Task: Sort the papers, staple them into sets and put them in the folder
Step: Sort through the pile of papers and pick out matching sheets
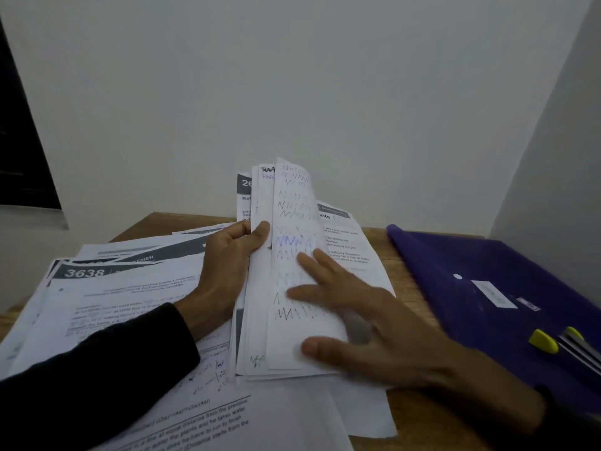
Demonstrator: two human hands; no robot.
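Wooden desk (413,415) against white wall (292,76) (left hand (227,268) gripping papers (289,336), right hand (367,323) flat, fingers apart)

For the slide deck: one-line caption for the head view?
Left hand grips a paper stack, right hand fanning sheets, purple folder alongside.

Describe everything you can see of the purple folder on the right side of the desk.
The purple folder lies flat on the wooden desk at the right, by the wall, apart from both hands. It looks like thin, slightly glossy plastic. Its top shows a small white snap dot and a white label whose print is too small to read. A yellow and metal tool, probably the stapler, rests on its near end. Its lower right corner runs out of view. Whether it holds any paper cannot be told.
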